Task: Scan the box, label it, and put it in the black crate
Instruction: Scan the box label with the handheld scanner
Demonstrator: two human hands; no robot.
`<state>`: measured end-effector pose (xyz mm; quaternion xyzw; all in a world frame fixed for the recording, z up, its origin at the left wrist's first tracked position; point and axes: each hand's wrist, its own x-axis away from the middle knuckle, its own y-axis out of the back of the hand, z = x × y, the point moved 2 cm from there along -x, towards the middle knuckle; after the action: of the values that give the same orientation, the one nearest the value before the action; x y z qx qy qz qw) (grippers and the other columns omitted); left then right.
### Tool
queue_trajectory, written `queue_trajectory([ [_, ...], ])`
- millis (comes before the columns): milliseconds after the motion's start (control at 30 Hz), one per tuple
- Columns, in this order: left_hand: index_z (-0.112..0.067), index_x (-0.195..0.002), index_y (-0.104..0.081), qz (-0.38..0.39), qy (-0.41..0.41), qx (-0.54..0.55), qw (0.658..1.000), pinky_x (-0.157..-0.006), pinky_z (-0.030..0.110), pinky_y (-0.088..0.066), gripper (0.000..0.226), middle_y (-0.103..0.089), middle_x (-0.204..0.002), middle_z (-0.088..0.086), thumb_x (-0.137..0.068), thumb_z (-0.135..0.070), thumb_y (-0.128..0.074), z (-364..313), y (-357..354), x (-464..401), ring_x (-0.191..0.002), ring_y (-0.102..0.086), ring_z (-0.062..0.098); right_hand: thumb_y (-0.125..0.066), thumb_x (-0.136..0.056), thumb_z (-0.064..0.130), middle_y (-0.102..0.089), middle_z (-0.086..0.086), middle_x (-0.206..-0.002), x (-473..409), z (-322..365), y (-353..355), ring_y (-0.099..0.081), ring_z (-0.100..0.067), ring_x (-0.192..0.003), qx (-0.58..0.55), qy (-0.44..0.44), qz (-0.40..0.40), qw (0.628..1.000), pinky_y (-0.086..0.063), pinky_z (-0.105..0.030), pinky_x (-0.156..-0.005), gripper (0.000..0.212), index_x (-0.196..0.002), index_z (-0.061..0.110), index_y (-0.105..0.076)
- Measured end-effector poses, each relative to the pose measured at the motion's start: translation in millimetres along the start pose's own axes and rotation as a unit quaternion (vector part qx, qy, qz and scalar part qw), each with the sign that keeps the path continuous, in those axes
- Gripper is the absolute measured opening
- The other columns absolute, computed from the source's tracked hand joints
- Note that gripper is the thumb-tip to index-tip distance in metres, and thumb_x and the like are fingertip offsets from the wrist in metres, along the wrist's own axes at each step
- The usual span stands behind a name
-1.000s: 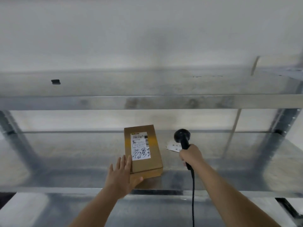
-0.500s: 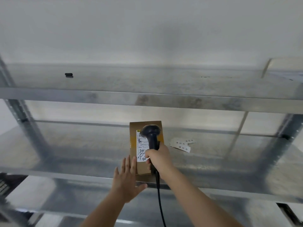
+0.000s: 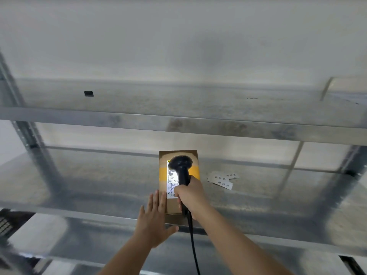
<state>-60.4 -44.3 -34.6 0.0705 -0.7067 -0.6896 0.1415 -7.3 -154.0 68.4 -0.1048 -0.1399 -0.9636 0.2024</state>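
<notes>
A small brown cardboard box [image 3: 164, 181] with yellow tape and a white shipping label lies on the middle metal shelf [image 3: 99, 175]. My right hand [image 3: 190, 195] grips a black corded barcode scanner [image 3: 181, 165] held over the box, and the label under it is lit bright white. My left hand [image 3: 154, 221] rests flat with fingers spread against the box's near left corner. Several small white paper labels [image 3: 222, 179] with printed characters lie on the shelf just right of the box. The black crate shows only as a dark edge [image 3: 8, 223] at the lower left.
An upper shelf [image 3: 178, 108] runs across above, with a small black object [image 3: 88, 93] on it. Steel uprights [image 3: 25, 133] stand at the left and right. A lower shelf level [image 3: 59, 241] lies beneath my arms.
My right hand swung the scanner from the right of the box to directly over it, and the label now glows under the scan light. The left hand stayed at the box.
</notes>
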Motion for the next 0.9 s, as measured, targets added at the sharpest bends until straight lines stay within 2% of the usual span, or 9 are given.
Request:
queue_trajectory([
  [133, -0.012, -0.131, 0.036, 0.002, 0.001, 0.002, 1.0, -0.117, 0.05, -0.007, 0.106, 0.031, -0.149, 0.01, -0.079, -0.075, -0.033, 0.8, -0.9, -0.4, -0.14, 0.02, 0.032, -0.059, -0.08, 0.004, -0.055, -0.007, -0.075, 0.2, -0.9, 0.2, -0.05, -0.014, -0.053, -0.015, -0.001, 0.004, 1.0, -0.047, -0.022, -0.048, 0.029, -0.108, 0.011, -0.051],
  [233, -0.013, -0.135, 0.033, 0.004, 0.001, -0.002, 1.0, -0.117, 0.051, -0.007, 0.107, 0.033, -0.146, 0.007, -0.078, -0.077, -0.031, -0.6, -1.4, -1.7, -0.14, 0.021, 0.031, -0.061, -0.083, 0.01, -0.059, -0.009, -0.088, -1.5, -1.8, -2.3, -0.052, -0.014, -0.055, -0.016, -0.016, -0.012, 1.0, -0.046, -0.02, -0.047, 0.028, -0.107, 0.016, -0.048],
  [300, -0.013, -0.13, 0.036, 0.002, 0.0, -0.005, 1.0, -0.117, 0.051, -0.008, 0.107, 0.03, -0.15, 0.008, -0.077, -0.078, -0.031, -0.6, -2.2, -1.4, -0.14, 0.021, 0.031, -0.062, -0.084, 0.011, -0.059, -0.009, -0.092, -2.8, -1.7, -3.7, -0.053, -0.014, -0.056, -0.02, -0.017, -0.016, 1.0, -0.045, -0.02, -0.046, 0.031, -0.111, 0.016, -0.048],
  [467, -0.013, -0.128, 0.038, 0.002, -0.002, 0.005, 1.0, -0.117, 0.05, -0.008, 0.107, 0.027, -0.152, 0.011, -0.079, -0.075, -0.034, 1.1, -4.3, 1.5, -0.139, 0.023, 0.031, -0.058, -0.08, 0.005, -0.055, -0.008, -0.079, 0.3, -0.9, -3.9, -0.05, -0.015, -0.053, -0.016, -0.001, -0.011, 1.0, -0.044, -0.021, -0.045, 0.031, -0.11, 0.01, -0.05],
  [567, -0.013, -0.129, 0.038, 0.001, -0.002, 0.006, 1.0, -0.117, 0.05, -0.008, 0.107, 0.029, -0.151, 0.01, -0.078, -0.076, -0.033, 1.0, -5.3, 2.1, -0.134, 0.028, 0.028, -0.057, -0.08, 0.005, -0.055, -0.009, -0.08, 0.7, -1.1, -5.6, -0.05, -0.015, -0.052, -0.008, 0.001, -0.013, 1.0, -0.044, -0.022, -0.046, 0.034, -0.113, 0.006, -0.052],
  [667, -0.012, -0.127, 0.039, 0.007, -0.002, 0.005, 1.0, -0.117, 0.051, -0.009, 0.107, 0.035, -0.146, 0.009, -0.079, -0.075, -0.032, 0.1, -4.2, 4.0, -0.139, 0.024, 0.031, -0.057, -0.081, 0.006, -0.055, -0.008, -0.081, -0.4, -0.4, -6.6, -0.051, -0.014, -0.052, 0.004, 0.004, -0.02, 1.0, -0.044, -0.02, -0.045, 0.033, -0.114, 0.006, -0.052],
  [900, -0.011, -0.127, 0.038, 0.007, 0.0, -0.009, 1.0, -0.116, 0.053, -0.002, 0.106, 0.034, -0.146, 0.009, -0.079, -0.076, -0.03, -0.8, -2.2, 5.4, -0.139, 0.024, 0.031, -0.056, -0.081, 0.005, -0.054, -0.007, -0.075, 0.4, -1.4, -7.8, -0.05, -0.013, -0.049, 0.0, -0.014, -0.03, 0.999, -0.042, -0.019, -0.042, 0.032, -0.113, 0.004, -0.054],
])
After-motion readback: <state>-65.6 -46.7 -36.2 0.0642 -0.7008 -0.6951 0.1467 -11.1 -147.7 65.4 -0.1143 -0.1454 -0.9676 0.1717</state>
